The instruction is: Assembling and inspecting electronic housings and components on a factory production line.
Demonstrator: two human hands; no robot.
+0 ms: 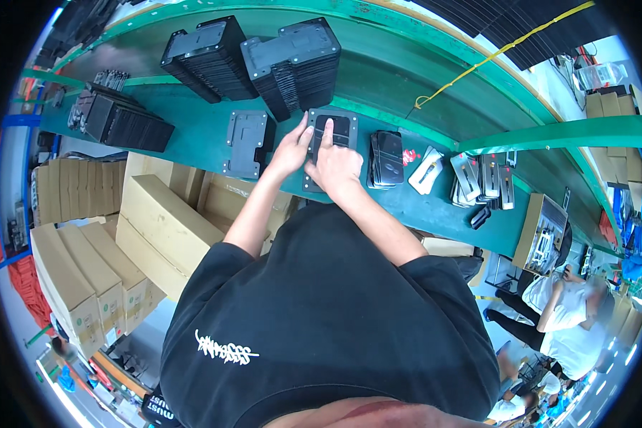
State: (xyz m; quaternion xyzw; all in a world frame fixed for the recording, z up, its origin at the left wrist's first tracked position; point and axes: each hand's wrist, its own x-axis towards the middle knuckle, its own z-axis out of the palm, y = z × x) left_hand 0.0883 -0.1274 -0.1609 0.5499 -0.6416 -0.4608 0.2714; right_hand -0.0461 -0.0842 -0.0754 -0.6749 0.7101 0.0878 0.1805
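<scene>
A grey metal fixture plate [333, 130] with a dark phone-shaped part in it lies on the green workbench [378, 78]. My right hand [335, 167] rests on the plate with the index finger stretched out, pressing on the dark part. My left hand [292, 150] touches the plate's left edge with fingers spread. A second grey fixture plate [248, 143] lies just left of my left hand. A short stack of dark phone-shaped parts [387, 158] sits right of the plate.
Tall stacks of black plates [292, 64] [207, 60] [125, 121] stand at the back and left. More small parts [481, 178] lie to the right. Cardboard boxes [164, 228] are piled under the bench at left. Another person [571, 314] sits at lower right.
</scene>
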